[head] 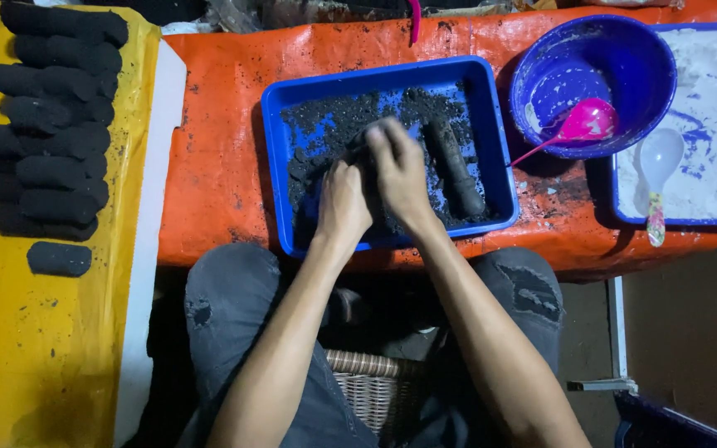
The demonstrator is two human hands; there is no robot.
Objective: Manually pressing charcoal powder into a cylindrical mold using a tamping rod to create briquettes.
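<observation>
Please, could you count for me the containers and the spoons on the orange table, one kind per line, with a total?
Blue rectangular tray with dark mixture, both hands working in it: 1
Blue tray of white powder: 1
Blue round bowl: 1
Pink spoon, in the bowl: 1
White spoon, on the powder: 1
Total: 5

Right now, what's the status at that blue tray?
Left hand and right hand pressed together on black mix in blue tray. Dark roll lies beside them. Nothing blocking.
</observation>
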